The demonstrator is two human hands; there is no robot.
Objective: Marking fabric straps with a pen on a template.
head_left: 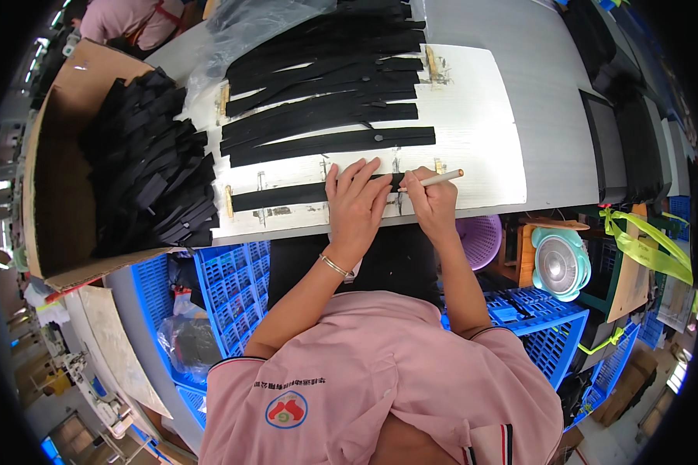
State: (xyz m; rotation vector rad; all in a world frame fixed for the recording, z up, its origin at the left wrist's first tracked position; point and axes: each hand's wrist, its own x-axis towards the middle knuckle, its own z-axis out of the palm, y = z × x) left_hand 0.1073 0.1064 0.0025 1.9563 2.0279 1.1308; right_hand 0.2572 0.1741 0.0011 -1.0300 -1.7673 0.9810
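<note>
On the white board (481, 116) a single black fabric strip (275, 196) lies crosswise close to the table's near edge. My left hand (357, 200) rests on this strip with fingers stretched out, pressing it flat. Just right of it, my right hand (433, 208) grips a slim white pencil (444, 177), its tip down at the strip near the left fingertips. The exact contact of the tip is hard to make out. Beyond the hands, several more black strips (326, 146) lie in rows, one bearing a small round grey spot. Tape pieces and dark marks dot the board.
A cardboard box (50, 155) heaped with black strips (151, 163) stands at the left. Clear plastic film (240, 35) covers part of the far strips. Dark cases (603, 147) line the right. Below the table are blue crates (233, 287), a purple basket (479, 239) and a fan (560, 263).
</note>
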